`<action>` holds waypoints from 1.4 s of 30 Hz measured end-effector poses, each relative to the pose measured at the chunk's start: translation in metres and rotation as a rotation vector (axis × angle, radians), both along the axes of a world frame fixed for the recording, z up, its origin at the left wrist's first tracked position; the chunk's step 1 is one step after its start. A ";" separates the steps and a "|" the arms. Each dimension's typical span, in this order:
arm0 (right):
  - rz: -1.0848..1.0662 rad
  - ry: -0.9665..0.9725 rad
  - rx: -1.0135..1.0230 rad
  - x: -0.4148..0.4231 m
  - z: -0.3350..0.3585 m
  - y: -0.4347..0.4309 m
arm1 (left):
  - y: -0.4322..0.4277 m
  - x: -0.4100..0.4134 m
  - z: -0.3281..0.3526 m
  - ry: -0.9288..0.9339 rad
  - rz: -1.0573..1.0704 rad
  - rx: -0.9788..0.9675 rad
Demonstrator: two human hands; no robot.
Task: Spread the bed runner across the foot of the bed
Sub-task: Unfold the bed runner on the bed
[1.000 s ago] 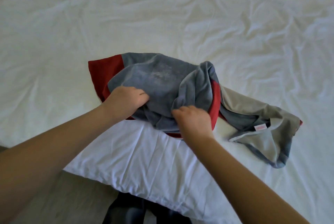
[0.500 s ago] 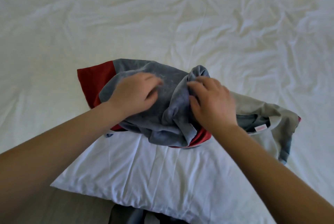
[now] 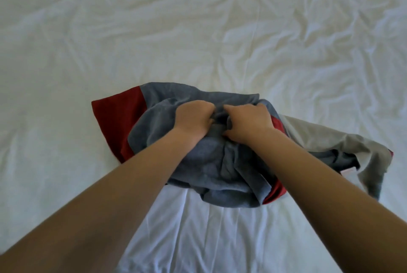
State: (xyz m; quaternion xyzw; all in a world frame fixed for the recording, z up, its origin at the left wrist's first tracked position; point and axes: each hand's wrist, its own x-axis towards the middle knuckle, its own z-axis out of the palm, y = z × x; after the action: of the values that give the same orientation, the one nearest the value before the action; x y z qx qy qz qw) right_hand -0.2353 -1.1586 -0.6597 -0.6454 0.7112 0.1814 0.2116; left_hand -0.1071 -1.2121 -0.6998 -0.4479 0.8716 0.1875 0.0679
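The bed runner [image 3: 211,167], grey-blue cloth with red end panels and a pale beige underside, lies bunched in a heap on the white bed [image 3: 198,30]. Its red left end lies flat on the sheet, and a beige part trails off to the right. My left hand [image 3: 193,118] grips a fold of grey cloth at the top of the heap. My right hand [image 3: 248,122] grips the cloth right beside it, fingers curled into the folds. The two hands almost touch.
A white pillow [image 3: 220,233] lies under the near edge of the heap, toward me. Wrinkled white sheet stretches away on all sides. A small white label [image 3: 349,172] shows on the runner's right part.
Both hands have moved up and together on the heap, from apart on the cloth to gripping folds side by side. The camera has moved closer.
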 end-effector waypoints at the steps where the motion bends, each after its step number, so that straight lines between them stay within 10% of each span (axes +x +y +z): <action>1: -0.034 0.012 0.015 0.004 -0.005 -0.005 | -0.002 0.001 -0.001 -0.002 -0.001 -0.030; 23: 0.273 -0.116 -0.378 0.230 0.001 -0.189 | -0.127 0.253 0.044 0.173 0.568 -0.321; 42: 0.088 -0.254 0.099 0.024 0.024 -0.023 | -0.040 0.078 0.039 0.221 -0.200 0.184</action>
State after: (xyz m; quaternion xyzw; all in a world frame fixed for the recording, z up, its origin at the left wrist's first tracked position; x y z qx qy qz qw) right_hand -0.2110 -1.1817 -0.6355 -0.6825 0.6397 0.1423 0.3236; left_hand -0.0295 -1.2522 -0.6608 -0.3275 0.8931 0.3068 0.0306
